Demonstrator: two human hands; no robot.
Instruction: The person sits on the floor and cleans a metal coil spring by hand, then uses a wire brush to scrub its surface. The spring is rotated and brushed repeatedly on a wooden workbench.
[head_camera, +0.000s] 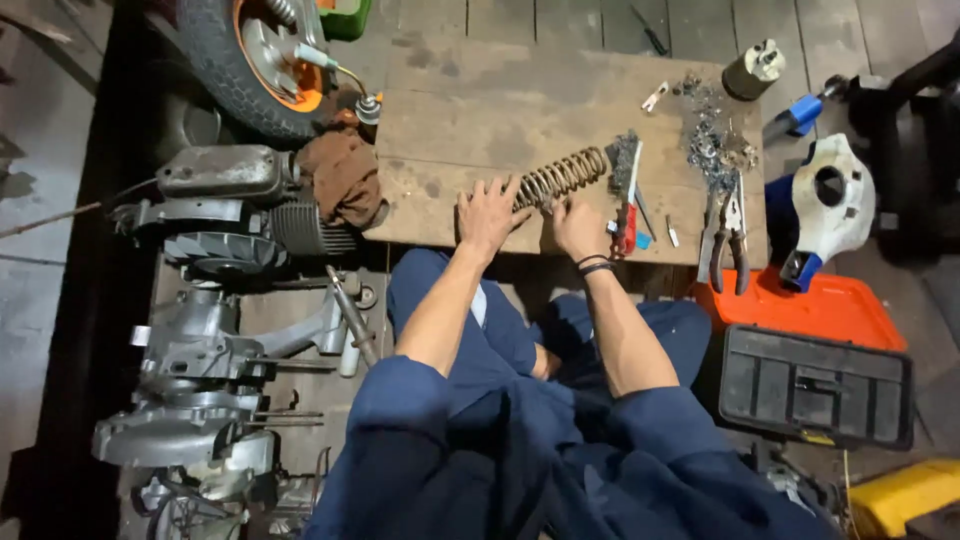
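Note:
A rusty coil spring (562, 176) lies slanted on a worn wooden board (470, 110) in front of me. My left hand (487, 212) rests flat on the board with fingers spread, touching the spring's near end. My right hand (577, 224), with dark bands at the wrist, is at the same end of the spring, fingers curled against it; whether it grips the coil is unclear. A wire brush with a red handle (627, 190) lies just right of the spring.
Pliers (722, 235) and a pile of metal scraps (715, 140) lie on the board's right side. A grey engine block (215, 300), a brown rag (343, 175) and a tyre (232, 60) stand at left. An orange and black toolbox (815, 370) sits at right.

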